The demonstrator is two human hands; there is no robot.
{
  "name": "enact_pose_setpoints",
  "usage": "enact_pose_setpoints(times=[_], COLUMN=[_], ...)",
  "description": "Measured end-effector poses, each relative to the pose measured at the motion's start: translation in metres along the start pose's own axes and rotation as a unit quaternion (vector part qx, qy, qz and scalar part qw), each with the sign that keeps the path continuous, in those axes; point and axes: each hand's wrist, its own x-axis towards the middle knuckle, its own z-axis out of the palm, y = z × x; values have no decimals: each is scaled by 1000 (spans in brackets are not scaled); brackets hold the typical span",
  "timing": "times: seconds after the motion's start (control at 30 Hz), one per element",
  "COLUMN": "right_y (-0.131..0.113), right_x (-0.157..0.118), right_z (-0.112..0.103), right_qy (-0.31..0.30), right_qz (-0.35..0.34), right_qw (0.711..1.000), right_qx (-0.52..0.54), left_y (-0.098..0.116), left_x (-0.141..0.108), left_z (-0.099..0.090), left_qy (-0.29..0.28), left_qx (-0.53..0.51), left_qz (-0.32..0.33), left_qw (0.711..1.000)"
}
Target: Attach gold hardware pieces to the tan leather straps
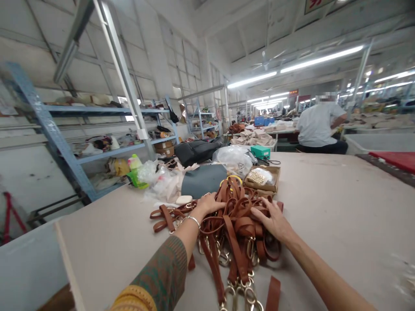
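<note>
A tangled pile of brown straps [238, 229] with gold-coloured rings and clasps lies on the pale table [324, 203]. My left hand [207, 204] rests at the pile's upper left, fingers reaching over the straps and a bracelet at the wrist. On the right side of the pile, my right hand [270, 217] touches the straps with its thumb and fingers apart. Neither hand has visibly closed round a strap. More straps [167, 216] lie left of my left hand, and a short strap piece [273, 293] sits near the bottom edge.
Behind the pile are a grey sheet [202, 181], clear plastic bags [233, 159], a cardboard box [275, 177] with gold-coloured parts, and a green box [260, 151]. Blue shelves [90, 111] stand at left. A person [319, 125] sits beyond the table at right.
</note>
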Motion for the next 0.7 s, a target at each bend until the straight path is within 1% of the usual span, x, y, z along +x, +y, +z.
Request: enact_pose_setpoints(times=[0.07, 0.17, 0.33, 0.5, 0.7], right_y=[-1, -4, -9, -17, -24], right_x=[4, -1, -24, -60, -99], right_z=[13, 16, 3, -8, -18], right_qy=[-14, -31, -37, -50, -73], right_qz=[-12, -29, -45, -24, -7], right_qw=[1000, 999, 998, 998, 997], right_qx=[5, 8, -1, -17, -36], left_y=[2, 8, 18, 22, 24], left_x=[-5, -17, -45, -75, -99], left_z=[6, 9, 8, 11, 19], left_qy=[-10, -18, -7, -7, -9], left_qx=[25, 42, 51, 44, 25], left_qz=[8, 25, 59, 74, 91], left_qw=[1000, 999, 997, 996, 995])
